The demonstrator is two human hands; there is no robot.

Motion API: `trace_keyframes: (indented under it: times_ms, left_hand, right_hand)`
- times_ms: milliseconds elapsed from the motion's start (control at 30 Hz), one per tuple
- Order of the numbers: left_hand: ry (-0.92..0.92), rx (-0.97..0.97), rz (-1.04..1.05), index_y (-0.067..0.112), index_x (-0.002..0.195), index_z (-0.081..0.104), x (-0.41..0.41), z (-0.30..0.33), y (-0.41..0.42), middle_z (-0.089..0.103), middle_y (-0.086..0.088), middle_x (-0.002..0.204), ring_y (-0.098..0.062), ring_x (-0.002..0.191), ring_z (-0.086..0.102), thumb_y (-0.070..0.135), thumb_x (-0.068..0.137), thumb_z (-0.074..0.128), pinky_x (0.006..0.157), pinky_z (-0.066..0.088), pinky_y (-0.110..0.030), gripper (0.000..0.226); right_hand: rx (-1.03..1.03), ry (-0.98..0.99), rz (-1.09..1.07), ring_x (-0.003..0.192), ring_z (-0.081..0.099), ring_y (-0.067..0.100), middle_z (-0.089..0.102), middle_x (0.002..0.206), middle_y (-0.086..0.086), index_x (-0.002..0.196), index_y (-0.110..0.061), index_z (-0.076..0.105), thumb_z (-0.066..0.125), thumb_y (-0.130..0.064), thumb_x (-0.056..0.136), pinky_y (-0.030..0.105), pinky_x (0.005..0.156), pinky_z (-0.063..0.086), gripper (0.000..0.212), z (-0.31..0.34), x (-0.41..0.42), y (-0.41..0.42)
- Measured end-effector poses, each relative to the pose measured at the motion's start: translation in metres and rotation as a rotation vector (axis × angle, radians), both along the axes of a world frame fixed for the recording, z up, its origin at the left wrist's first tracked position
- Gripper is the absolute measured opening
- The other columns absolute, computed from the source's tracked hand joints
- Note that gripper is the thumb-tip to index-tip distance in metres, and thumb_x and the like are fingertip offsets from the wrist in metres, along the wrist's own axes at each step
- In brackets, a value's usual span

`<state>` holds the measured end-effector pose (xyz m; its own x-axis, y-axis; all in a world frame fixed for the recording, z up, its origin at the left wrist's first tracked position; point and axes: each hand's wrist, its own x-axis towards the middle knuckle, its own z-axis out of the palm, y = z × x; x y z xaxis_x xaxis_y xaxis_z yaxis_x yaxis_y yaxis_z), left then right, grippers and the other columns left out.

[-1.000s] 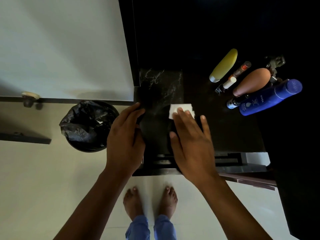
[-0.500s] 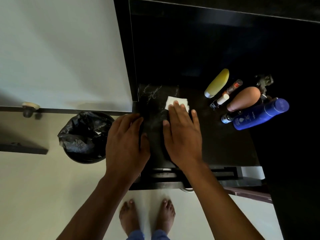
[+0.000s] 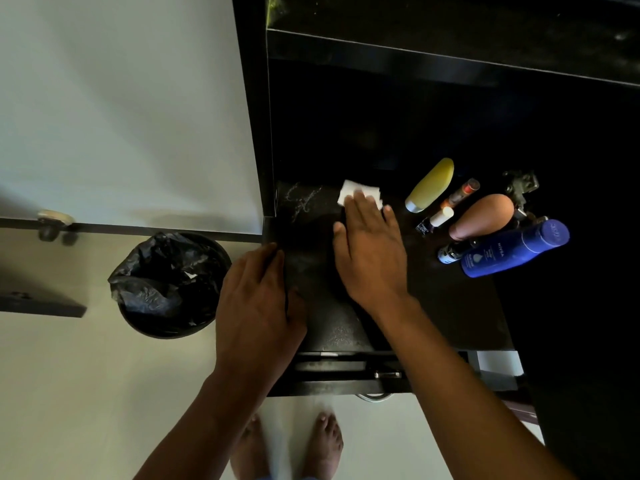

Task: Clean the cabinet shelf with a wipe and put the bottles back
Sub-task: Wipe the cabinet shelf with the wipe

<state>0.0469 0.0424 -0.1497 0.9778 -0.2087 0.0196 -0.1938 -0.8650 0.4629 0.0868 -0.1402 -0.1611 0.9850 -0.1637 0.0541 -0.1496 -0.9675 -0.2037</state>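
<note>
My right hand (image 3: pixel 370 251) lies flat on the dark cabinet shelf (image 3: pixel 311 237), fingers pressing a folded white wipe (image 3: pixel 349 190) that sticks out beyond the fingertips. My left hand (image 3: pixel 256 303) rests on the shelf's left front edge, fingers together, holding nothing. White dusty smears show on the shelf left of the wipe. To the right lie a yellow bottle (image 3: pixel 431 185), a peach-coloured bottle (image 3: pixel 483 216), a blue Nivea bottle (image 3: pixel 512 249) and some small tubes (image 3: pixel 460 192).
A bin lined with a black bag (image 3: pixel 169 282) stands on the floor left of the cabinet. A white wall (image 3: pixel 121 109) rises behind it. Drawer fronts (image 3: pixel 346 372) jut out below the shelf. My bare feet are on the pale floor.
My right hand has slid the wipe away from me toward the back of the shelf. The left hand has stayed on the left edge. The camera has tilted up a little.
</note>
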Motion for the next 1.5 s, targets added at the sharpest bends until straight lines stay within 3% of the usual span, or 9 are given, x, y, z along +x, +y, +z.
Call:
trace_keyframes:
  times_ms: [267, 500, 600, 733, 867, 1100, 1233, 1300, 1500]
  left_hand:
    - [-0.005, 0.013, -0.024, 0.009, 0.143, 0.058, -0.002, -0.004, 0.000, 0.060, -0.010, 0.143, -0.027, 0.134, 0.052, 0.032, 0.096, 0.043, 0.118, 0.036, -0.036, 0.054]
    - [-0.006, 0.024, -0.034, 0.008, 0.138, 0.064, 0.005, -0.005, 0.005, 0.065, -0.008, 0.138, -0.024, 0.131, 0.055, 0.031, 0.099, 0.043, 0.117, 0.033, -0.029, 0.050]
    - [-0.014, 0.031, -0.043, 0.006, 0.137, 0.064, 0.004, -0.004, 0.006, 0.065, -0.009, 0.138, -0.026, 0.129, 0.056, 0.030, 0.098, 0.045, 0.116, 0.035, -0.031, 0.049]
    - [-0.028, 0.037, -0.029, 0.003, 0.136, 0.064, 0.004, -0.002, 0.005, 0.066, -0.011, 0.136, -0.028, 0.126, 0.056, 0.025, 0.095, 0.052, 0.115, 0.037, -0.032, 0.048]
    - [-0.030, 0.046, -0.032, 0.004, 0.136, 0.064, 0.003, -0.001, 0.005, 0.065, -0.010, 0.137, -0.027, 0.127, 0.056, 0.023, 0.096, 0.051, 0.115, 0.037, -0.032, 0.047]
    - [-0.029, 0.017, -0.026, 0.006, 0.137, 0.065, 0.003, -0.002, 0.005, 0.066, -0.010, 0.138, -0.027, 0.129, 0.058, 0.027, 0.098, 0.038, 0.116, 0.038, -0.033, 0.052]
    - [-0.028, -0.051, 0.007, 0.006, 0.141, 0.061, 0.001, -0.005, 0.004, 0.064, -0.011, 0.141, -0.026, 0.132, 0.058, 0.031, 0.100, 0.035, 0.117, 0.029, -0.024, 0.055]
    - [-0.030, -0.073, 0.006, 0.005, 0.143, 0.059, -0.001, -0.007, 0.004, 0.063, -0.012, 0.142, -0.027, 0.133, 0.058, 0.035, 0.102, 0.034, 0.117, 0.031, -0.026, 0.056]
    - [0.002, -0.093, -0.009, 0.008, 0.145, 0.058, -0.002, -0.004, 0.006, 0.061, -0.011, 0.147, -0.029, 0.135, 0.056, 0.041, 0.099, 0.030, 0.114, 0.031, -0.027, 0.063]
  right_hand:
    - [0.046, -0.004, 0.218, 0.151, 0.039, 0.019, 0.048, 0.159, 0.007, 0.151, -0.012, 0.050, 0.032, -0.036, 0.106, 0.042, 0.129, 0.019, 0.054, 0.003, 0.016, 0.013]
    - [-0.065, -0.115, -0.031, 0.125, 0.062, 0.030, 0.069, 0.130, 0.015, 0.131, -0.005, 0.065, 0.033, -0.030, 0.100, 0.049, 0.121, 0.033, 0.051, 0.005, 0.042, -0.015]
    - [-0.065, -0.114, -0.041, 0.107, 0.066, 0.035, 0.071, 0.114, 0.018, 0.119, -0.003, 0.069, 0.043, -0.026, 0.095, 0.045, 0.108, 0.045, 0.043, 0.003, 0.059, 0.002]
    - [-0.054, -0.150, 0.092, 0.106, 0.067, 0.033, 0.072, 0.114, 0.015, 0.122, -0.007, 0.070, 0.053, -0.020, 0.091, 0.045, 0.105, 0.048, 0.037, 0.004, 0.066, 0.027]
    - [0.012, -0.151, 0.189, 0.091, 0.070, 0.034, 0.074, 0.098, 0.014, 0.109, -0.008, 0.074, 0.068, -0.009, 0.087, 0.044, 0.095, 0.051, 0.023, 0.001, 0.078, 0.047]
    - [0.068, -0.134, 0.255, 0.129, 0.062, 0.024, 0.068, 0.136, 0.008, 0.140, -0.011, 0.062, 0.058, -0.004, 0.089, 0.050, 0.126, 0.027, 0.052, -0.004, 0.051, 0.040]
    - [0.157, -0.149, 0.355, 0.137, 0.058, 0.022, 0.064, 0.144, 0.008, 0.139, -0.010, 0.063, 0.044, -0.017, 0.097, 0.051, 0.126, 0.027, 0.047, -0.002, -0.007, 0.040]
    - [0.068, -0.061, 0.406, 0.142, 0.053, 0.018, 0.059, 0.150, 0.003, 0.143, -0.014, 0.060, 0.040, -0.027, 0.098, 0.049, 0.127, 0.026, 0.051, 0.002, -0.034, 0.039]
    - [0.042, -0.065, 0.257, 0.138, 0.057, 0.018, 0.064, 0.144, 0.005, 0.139, -0.012, 0.064, 0.044, -0.010, 0.087, 0.049, 0.128, 0.023, 0.056, 0.009, -0.030, 0.011]
